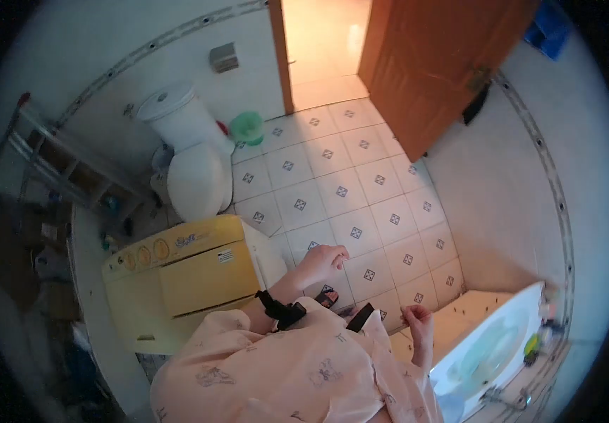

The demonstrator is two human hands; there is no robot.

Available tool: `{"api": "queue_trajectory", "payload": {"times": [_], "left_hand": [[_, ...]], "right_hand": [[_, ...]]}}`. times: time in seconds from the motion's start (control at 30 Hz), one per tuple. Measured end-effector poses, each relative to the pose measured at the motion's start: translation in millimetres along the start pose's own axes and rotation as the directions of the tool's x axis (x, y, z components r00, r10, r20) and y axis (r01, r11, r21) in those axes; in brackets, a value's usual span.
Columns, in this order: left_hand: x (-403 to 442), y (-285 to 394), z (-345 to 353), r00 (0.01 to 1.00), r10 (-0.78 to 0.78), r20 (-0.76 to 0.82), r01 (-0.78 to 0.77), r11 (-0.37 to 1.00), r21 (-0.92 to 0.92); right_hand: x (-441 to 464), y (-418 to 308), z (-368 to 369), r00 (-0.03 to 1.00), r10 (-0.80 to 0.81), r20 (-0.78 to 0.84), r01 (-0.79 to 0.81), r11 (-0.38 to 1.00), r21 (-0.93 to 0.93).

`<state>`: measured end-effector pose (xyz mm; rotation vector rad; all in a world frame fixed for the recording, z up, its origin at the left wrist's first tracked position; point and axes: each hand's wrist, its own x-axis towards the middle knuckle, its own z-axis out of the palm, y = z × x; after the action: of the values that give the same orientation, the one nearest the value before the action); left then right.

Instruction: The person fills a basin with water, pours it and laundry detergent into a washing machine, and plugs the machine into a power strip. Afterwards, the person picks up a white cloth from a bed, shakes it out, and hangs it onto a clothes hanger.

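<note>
My left hand (323, 262) is held out over the tiled floor, just right of the yellow washing machine (205, 278). Its fingers curl into a loose fist, and I see nothing in it. A black strap with a small device (283, 310) sits around that forearm. Lower right, beside the bathtub (488, 352), hangs my right hand (418, 321) with its fingers bent together; whether they hold anything is too small to tell. Neither hand touches the washing machine. My pale pink printed garment (283, 374) fills the bottom, with a slipper (327, 296) showing past it.
A white toilet (198, 183) stands beyond the washing machine, with a green bin (248, 127) next to it. A ladder (82, 166) leans at the left. The brown door (438, 77) stands ajar onto a lit room. Pale water lies in the bathtub.
</note>
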<state>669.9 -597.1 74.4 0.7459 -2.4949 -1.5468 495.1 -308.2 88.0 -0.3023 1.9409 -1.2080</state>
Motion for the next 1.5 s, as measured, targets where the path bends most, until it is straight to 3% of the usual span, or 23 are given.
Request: {"api": "queue_trajectory", "payload": {"times": [0.1, 0.2, 0.27, 0.3, 0.33, 0.4, 0.47, 0.5, 0.57, 0.7, 0.77, 0.9, 0.97, 1.0, 1.07, 1.17, 1.2, 1.27, 1.33, 1.4, 1.43, 1.47, 1.5], "left_hand": [[9, -37, -10, 0.991, 0.01, -0.132, -0.002, 0.998, 0.06], [17, -51, -30, 0.962, -0.183, -0.205, 0.181, 0.983, -0.029], [21, -64, -45, 0.907, -0.261, -0.33, 0.274, 0.962, -0.007], [20, -68, -49, 0.851, -0.318, -0.419, 0.353, 0.935, 0.007], [15, -71, -62, 0.804, -0.359, -0.474, 0.4, 0.917, -0.017], [5, -76, -88, 0.455, -0.51, -0.731, 0.617, 0.771, -0.154], [-10, -82, -115, 0.147, -0.47, -0.87, 0.69, 0.679, -0.25], [-15, -82, -124, 0.1, -0.481, -0.871, 0.7, 0.656, -0.282], [-26, -69, -144, -0.097, -0.373, -0.923, 0.883, 0.396, -0.253], [-33, -108, -160, -0.182, -0.484, -0.856, 0.939, 0.174, -0.298], [-18, -113, -162, 0.025, -0.466, -0.884, 0.994, 0.103, -0.026], [-11, -174, -178, -0.052, -0.601, -0.798, 0.994, -0.108, 0.017], [-18, -176, -223, -0.328, -0.647, -0.689, 0.932, -0.105, -0.346], [-30, -195, -240, -0.356, -0.63, -0.69, 0.921, -0.112, -0.373], [-55, -229, -255, -0.574, -0.575, -0.583, 0.819, -0.398, -0.414], [-65, -244, -277, -0.74, -0.525, -0.421, 0.641, -0.358, -0.679], [-70, -244, -279, -0.756, -0.516, -0.402, 0.619, -0.368, -0.693], [-74, -243, -288, -0.534, -0.745, -0.399, 0.808, -0.311, -0.501], [-75, -257, -273, -0.629, -0.689, -0.36, 0.684, -0.271, -0.677], [-67, -258, -259, -0.712, -0.64, -0.289, 0.534, -0.226, -0.815], [-61, -250, -253, -0.736, -0.63, -0.248, 0.424, -0.142, -0.895], [-60, -246, -256, -0.762, -0.61, -0.214, 0.3, -0.041, -0.953], [-57, -237, -261, -0.784, -0.586, -0.203, 0.277, -0.038, -0.96]], "right_hand": [[73, -36, -6, 0.986, 0.056, 0.156, -0.046, 0.997, -0.065], [163, -59, -8, 0.926, 0.151, 0.345, -0.113, 0.985, -0.129], [224, -74, 1, 0.941, -0.075, 0.33, 0.102, 0.992, -0.067], [254, -91, 5, 0.9, -0.175, 0.399, 0.288, 0.926, -0.245], [295, -96, 9, 0.864, -0.173, 0.473, 0.318, 0.916, -0.246], [377, -89, 7, 0.831, -0.079, 0.551, 0.312, 0.885, -0.344], [414, -140, 25, 0.775, -0.09, 0.626, 0.43, 0.8, -0.418], [434, -158, 33, 0.763, -0.057, 0.644, 0.441, 0.774, -0.454], [464, -194, 57, 0.737, -0.013, 0.675, 0.471, 0.726, -0.501], [512, -252, 130, 0.629, 0.076, 0.774, 0.61, 0.569, -0.551], [529, -262, 161, 0.58, 0.061, 0.812, 0.631, 0.597, -0.495], [559, -282, 224, 0.574, 0.093, 0.814, 0.62, 0.6, -0.506], [583, -282, 244, 0.489, 0.139, 0.861, 0.705, 0.518, -0.484], [595, -286, 261, 0.436, 0.144, 0.888, 0.773, 0.446, -0.452], [591, -312, 294, 0.428, 0.259, 0.866, 0.668, 0.555, -0.496], [614, -338, 336, 0.406, 0.286, 0.868, 0.724, 0.48, -0.496], [619, -345, 346, 0.411, 0.289, 0.865, 0.75, 0.432, -0.501], [633, -364, 373, 0.356, 0.322, 0.877, 0.768, 0.433, -0.471], [657, -376, 414, 0.299, 0.351, 0.887, 0.785, 0.439, -0.438], [690, -376, 459, -0.164, 0.32, 0.933, 0.986, 0.038, 0.16], [682, -385, 490, -0.13, 0.305, 0.943, 0.989, 0.101, 0.104], [660, -398, 523, 0.047, 0.341, 0.939, 0.945, 0.289, -0.153], [652, -395, 559, 0.058, 0.382, 0.922, 0.864, 0.444, -0.238]]}}
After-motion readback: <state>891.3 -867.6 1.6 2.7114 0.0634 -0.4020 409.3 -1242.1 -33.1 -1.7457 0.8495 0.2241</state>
